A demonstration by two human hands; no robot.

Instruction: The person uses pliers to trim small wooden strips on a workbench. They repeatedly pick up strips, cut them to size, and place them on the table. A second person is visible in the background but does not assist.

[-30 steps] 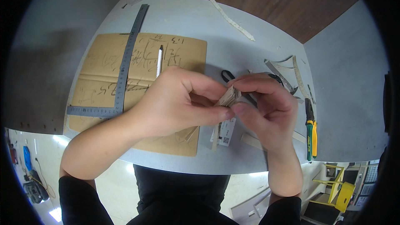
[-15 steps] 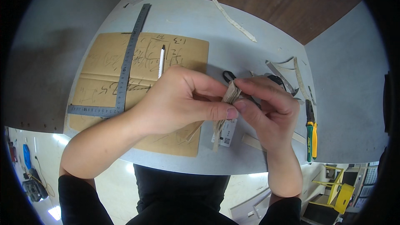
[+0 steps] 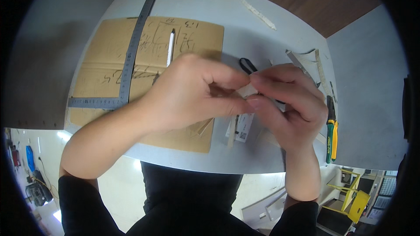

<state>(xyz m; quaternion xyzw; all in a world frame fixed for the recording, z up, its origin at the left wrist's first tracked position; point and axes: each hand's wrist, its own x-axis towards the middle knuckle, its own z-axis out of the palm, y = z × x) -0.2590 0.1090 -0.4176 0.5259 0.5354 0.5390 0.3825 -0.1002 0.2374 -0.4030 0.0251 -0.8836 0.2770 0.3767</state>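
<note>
My left hand (image 3: pixel 192 94) and my right hand (image 3: pixel 286 100) meet above the grey table (image 3: pixel 258 39). Their fingertips pinch a small pale piece of cardboard (image 3: pixel 248 91) between them. Most of that piece is hidden by my fingers. Below the hands lie a small white card (image 3: pixel 243 127) and thin cardboard strips (image 3: pixel 230 133) on the table. A black handled tool (image 3: pixel 247 65) shows just behind my fingers.
A brown cardboard sheet (image 3: pixel 105 67) with pencil marks lies at the left, with a steel square ruler (image 3: pixel 131 57) and a white pen-like knife (image 3: pixel 170 48) on it. Green and yellow pliers (image 3: pixel 330 133) lie at the right edge. Cardboard offcuts (image 3: pixel 306 59) and a long strip (image 3: pixel 251 5) lie further back.
Both hands have stayed together over the table. My fingers have closed more tightly round the small piece, which shows less than before.
</note>
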